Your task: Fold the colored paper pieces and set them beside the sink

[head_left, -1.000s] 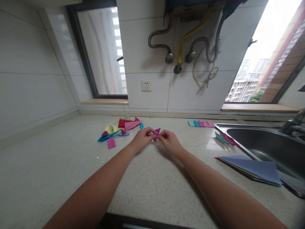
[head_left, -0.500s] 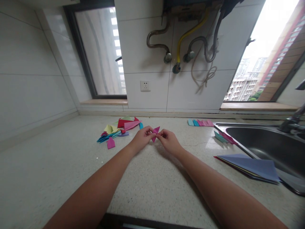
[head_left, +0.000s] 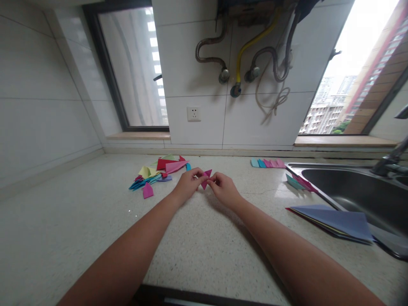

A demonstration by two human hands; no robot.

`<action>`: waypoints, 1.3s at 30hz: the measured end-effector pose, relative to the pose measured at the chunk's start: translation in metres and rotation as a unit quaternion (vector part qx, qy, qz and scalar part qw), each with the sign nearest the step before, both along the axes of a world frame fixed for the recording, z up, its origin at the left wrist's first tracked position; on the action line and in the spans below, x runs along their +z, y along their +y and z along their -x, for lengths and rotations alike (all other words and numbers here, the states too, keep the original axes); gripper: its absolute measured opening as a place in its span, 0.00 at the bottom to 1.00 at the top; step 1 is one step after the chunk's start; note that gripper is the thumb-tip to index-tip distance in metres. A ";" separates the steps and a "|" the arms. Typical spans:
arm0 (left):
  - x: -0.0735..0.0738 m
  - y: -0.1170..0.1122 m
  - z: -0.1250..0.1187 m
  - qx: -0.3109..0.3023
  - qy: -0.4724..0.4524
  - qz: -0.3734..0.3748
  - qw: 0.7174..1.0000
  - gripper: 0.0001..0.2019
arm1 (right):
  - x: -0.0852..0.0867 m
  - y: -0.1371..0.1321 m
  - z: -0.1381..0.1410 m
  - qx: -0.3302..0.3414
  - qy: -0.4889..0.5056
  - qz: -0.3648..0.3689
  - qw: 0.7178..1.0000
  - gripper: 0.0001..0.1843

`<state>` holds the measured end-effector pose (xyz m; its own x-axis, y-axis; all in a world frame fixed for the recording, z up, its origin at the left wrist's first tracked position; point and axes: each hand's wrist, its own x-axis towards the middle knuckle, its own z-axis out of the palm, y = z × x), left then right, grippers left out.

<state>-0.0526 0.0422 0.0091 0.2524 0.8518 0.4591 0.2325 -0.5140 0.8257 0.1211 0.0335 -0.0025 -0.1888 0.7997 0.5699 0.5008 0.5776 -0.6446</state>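
Observation:
Both my hands meet over the speckled countertop [head_left: 204,246] and pinch one small folded magenta paper piece [head_left: 205,178] between them. My left hand [head_left: 188,185] grips its left side with thumb and fingers closed. My right hand [head_left: 224,188] grips its right side the same way. A pointed tip of the paper sticks up between the two hands. The piece is held just above the counter.
A heap of folded coloured paper pieces [head_left: 156,171] lies to the left, with one pink piece [head_left: 148,191] apart. A row of blue and pink pieces [head_left: 268,163] lies near the steel sink [head_left: 353,191]. Large folded blue sheets [head_left: 334,221] rest at the sink's edge.
My hands and the magenta piece have hardly moved; the fingers shifted slightly on the paper. The view drifted a little.

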 end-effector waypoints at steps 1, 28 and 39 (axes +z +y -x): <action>0.001 0.000 0.000 0.002 -0.001 0.000 1.000 0.12 | 0.001 0.001 -0.001 0.000 0.004 0.005 1.000 0.07; 0.001 0.002 0.007 -0.101 -0.042 0.113 0.988 0.14 | 0.004 0.005 -0.011 0.207 0.198 0.209 0.935 0.14; 0.002 -0.001 0.005 -0.093 -0.040 0.085 0.991 0.07 | 0.003 0.005 -0.010 0.203 0.165 0.208 0.942 0.13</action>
